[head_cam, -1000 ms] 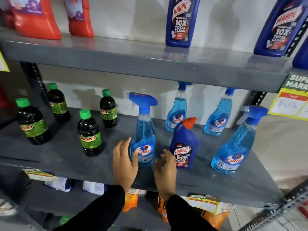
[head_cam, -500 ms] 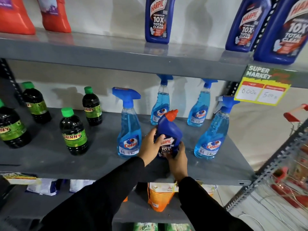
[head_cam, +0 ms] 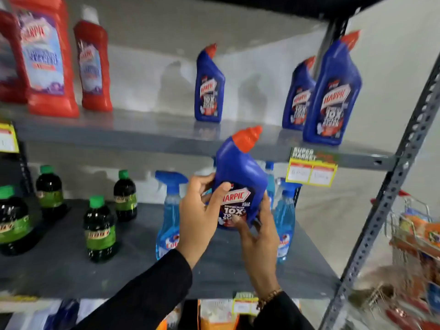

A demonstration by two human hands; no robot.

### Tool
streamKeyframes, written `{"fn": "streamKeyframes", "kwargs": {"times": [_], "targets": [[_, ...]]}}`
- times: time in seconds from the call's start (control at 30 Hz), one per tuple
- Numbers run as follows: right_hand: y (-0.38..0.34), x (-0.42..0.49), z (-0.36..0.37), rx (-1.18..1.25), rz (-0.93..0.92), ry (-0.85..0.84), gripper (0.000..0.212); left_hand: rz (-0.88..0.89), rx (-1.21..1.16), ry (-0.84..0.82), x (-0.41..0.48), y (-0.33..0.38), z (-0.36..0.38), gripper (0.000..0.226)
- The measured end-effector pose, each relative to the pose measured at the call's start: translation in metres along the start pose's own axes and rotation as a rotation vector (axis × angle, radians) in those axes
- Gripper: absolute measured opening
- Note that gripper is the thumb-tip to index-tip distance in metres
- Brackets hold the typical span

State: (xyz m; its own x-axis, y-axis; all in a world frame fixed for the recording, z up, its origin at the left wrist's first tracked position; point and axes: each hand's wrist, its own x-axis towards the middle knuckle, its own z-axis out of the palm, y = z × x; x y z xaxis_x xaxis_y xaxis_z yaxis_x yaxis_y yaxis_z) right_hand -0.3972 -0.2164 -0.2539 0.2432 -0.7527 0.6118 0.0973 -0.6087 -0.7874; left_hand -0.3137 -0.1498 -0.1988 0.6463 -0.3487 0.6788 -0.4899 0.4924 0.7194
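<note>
A dark blue Harpic bottle (head_cam: 240, 172) with an orange-red cap is held up in the air in front of the shelves, between the middle and upper boards. My left hand (head_cam: 200, 215) grips its left side, thumb across the label. My right hand (head_cam: 258, 236) holds its lower right corner from below and behind. The bottle stands nearly upright, cap tilted slightly right.
The upper shelf (head_cam: 147, 136) carries three blue Harpic bottles (head_cam: 208, 86) and red bottles (head_cam: 95, 65). The middle shelf (head_cam: 71, 265) has green-capped dark bottles (head_cam: 100, 229) and blue spray bottles (head_cam: 170, 210). A price tag (head_cam: 312, 170) hangs right; a shopping cart (head_cam: 414, 246) stands beyond the upright.
Both hands took hold of the blue Harpic bottle on the middle shelf and lifted it up off the board toward the upper shelf. The view tilted upward.
</note>
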Motion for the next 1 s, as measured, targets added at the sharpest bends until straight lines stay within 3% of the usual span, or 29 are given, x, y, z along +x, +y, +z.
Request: {"fn": "streamKeyframes", "kwargs": {"times": [0.13,0.27,0.63,0.87,0.93,1.0], "targets": [[-0.074,0.051,-0.013,-0.033,-0.165,0.026,0.073,0.174,-0.059,-0.098,0.055,0.074,-0.002,0.017],[-0.124,0.098,-0.009,-0.077,-0.247,-0.015,0.075,0.242,0.000,-0.140,0.113,0.104,-0.005,0.024],[-0.118,0.192,0.045,-0.241,-0.065,-0.150,0.060,-0.014,0.147,-0.132,0.207,0.044,0.018,0.034],[-0.112,0.200,0.046,-0.175,-0.008,-0.230,0.049,-0.085,0.146,-0.146,0.221,0.037,0.021,0.033],[-0.115,0.196,0.045,-0.159,-0.025,-0.211,0.048,-0.084,0.175,-0.148,0.217,0.044,0.021,0.033],[-0.115,0.184,0.045,-0.145,-0.138,-0.082,0.052,0.000,0.303,-0.086,0.204,0.052,0.017,0.036]]}}
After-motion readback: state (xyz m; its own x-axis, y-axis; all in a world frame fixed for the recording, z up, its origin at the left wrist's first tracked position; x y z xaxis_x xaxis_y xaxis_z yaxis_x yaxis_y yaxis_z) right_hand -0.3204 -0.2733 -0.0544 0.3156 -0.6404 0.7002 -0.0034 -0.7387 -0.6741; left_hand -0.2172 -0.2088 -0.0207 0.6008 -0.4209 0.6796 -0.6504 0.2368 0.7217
